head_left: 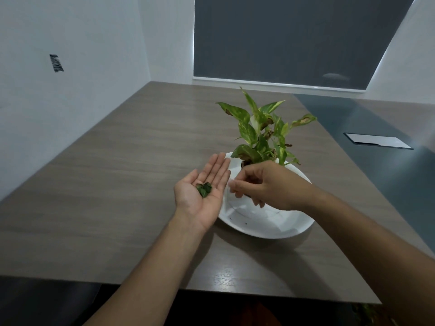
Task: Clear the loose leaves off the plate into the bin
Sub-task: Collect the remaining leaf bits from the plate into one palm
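Head view, single frame. Wood-grain table (106, 175) fills most of it, set against white walls, with a dark blind behind. No bin visible anywhere in frame; its location cannot be told.

White plate (266, 224) sits near the table's front edge. A small potted plant (261, 135), variegated with some browned leaf tips, stands on the plate's far side. The pot itself is mostly hidden behind the right hand.

Left hand (204, 194): palm up, fingers flat and spread loose, just beside the plate's left rim, partly over it. Not closed on anything; serving as a tray.

Right hand (263, 184): above the plate, fingers curled inward toward the thumb in a pinch. Whether a leaf is between the fingertips cannot be told; the tips are blurred.

Loose leaves (204, 189): a small dark green cluster resting in the hollow of the left palm. A few dark specks (246, 223) remain on the plate's near side; too small to say whether leaf or soil.

Handling judgement: the leaves look very light, thin and limp, likely to cling to skin or drift off an open palm in moving air. Best taken by fingertip pinch. For carrying, cupping the left palm closed over the cluster seems safer.
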{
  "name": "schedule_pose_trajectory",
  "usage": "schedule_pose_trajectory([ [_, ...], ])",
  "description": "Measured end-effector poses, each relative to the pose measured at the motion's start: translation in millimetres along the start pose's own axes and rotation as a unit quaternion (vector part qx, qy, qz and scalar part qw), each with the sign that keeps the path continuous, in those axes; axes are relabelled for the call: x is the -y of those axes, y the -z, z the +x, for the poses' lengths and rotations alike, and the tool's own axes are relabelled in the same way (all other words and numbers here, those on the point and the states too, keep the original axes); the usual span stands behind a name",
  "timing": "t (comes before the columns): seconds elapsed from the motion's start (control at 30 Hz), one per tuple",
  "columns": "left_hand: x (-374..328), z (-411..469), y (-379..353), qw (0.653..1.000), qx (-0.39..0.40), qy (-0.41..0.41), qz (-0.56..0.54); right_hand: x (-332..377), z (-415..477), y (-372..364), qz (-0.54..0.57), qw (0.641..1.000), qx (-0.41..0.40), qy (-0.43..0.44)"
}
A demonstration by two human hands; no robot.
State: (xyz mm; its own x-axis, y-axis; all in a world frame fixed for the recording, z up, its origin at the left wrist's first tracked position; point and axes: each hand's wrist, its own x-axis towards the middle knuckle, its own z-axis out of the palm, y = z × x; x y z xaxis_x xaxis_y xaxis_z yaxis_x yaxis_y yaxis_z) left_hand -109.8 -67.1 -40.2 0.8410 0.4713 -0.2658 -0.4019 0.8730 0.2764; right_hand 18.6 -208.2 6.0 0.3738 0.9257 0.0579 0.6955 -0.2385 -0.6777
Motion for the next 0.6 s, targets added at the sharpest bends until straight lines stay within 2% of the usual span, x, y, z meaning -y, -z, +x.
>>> schedule_pose_trajectory([
  [0.1,-2.5,1.7,4.0,1.000,-0.010,-0.006,0.004,-21.9,-2.5,-9.7,-0.049,0.997,0.047,-0.035],
  [0.23,-0.8,2.0,8.5,1.000,-0.013,-0.007,0.004,-33.4,-4.5,-27.7,-0.137,0.986,0.093,-0.027],
  [0.6,-0.9,4.7,10.2,1.000,-0.006,-0.008,0.012,-27.4,15.4,-39.5,-0.193,0.976,0.104,-0.009],
])
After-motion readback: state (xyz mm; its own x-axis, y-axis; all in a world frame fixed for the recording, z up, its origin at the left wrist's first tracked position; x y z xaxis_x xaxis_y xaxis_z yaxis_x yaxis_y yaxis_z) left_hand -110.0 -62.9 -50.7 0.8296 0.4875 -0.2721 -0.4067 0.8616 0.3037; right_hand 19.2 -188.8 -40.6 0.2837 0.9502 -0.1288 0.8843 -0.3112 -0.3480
